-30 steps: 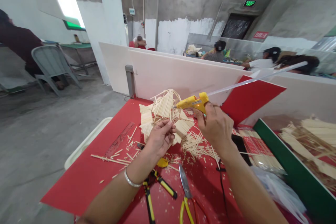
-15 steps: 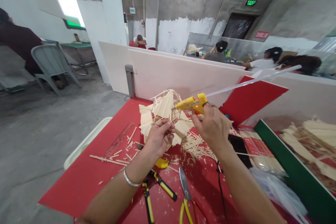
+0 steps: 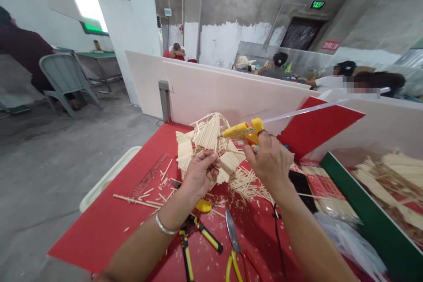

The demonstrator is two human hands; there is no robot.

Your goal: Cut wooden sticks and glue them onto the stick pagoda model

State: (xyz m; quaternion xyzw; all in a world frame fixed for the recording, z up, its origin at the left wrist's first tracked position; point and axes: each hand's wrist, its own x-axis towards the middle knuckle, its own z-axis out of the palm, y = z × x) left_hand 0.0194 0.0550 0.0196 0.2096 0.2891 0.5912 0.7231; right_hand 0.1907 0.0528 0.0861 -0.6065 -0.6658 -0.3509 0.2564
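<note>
My right hand (image 3: 272,158) is wrapped round the handle of a yellow hot glue gun (image 3: 243,131), with a clear glue stick (image 3: 304,109) sticking out of its back. The gun's nozzle points left, at the edge of a model built of thin wooden sticks (image 3: 208,134). My left hand (image 3: 203,169) is at the near side of the model, thumb and fingertips pinched on a short wooden stick (image 3: 216,146). The stick stands roughly upright just below the nozzle. Whether nozzle and stick touch, I cannot tell.
On the red table lie loose sticks (image 3: 247,183), a clear ruler (image 3: 150,176), yellow-black pliers (image 3: 208,233) and yellow-handled scissors (image 3: 234,233). A green-sided box (image 3: 366,202) with stick panels stands right. White partition boards (image 3: 231,88) close off the back; several people sit beyond.
The view has shifted very slightly. Both hands and the glue gun keep nearly the same position against the stick model.
</note>
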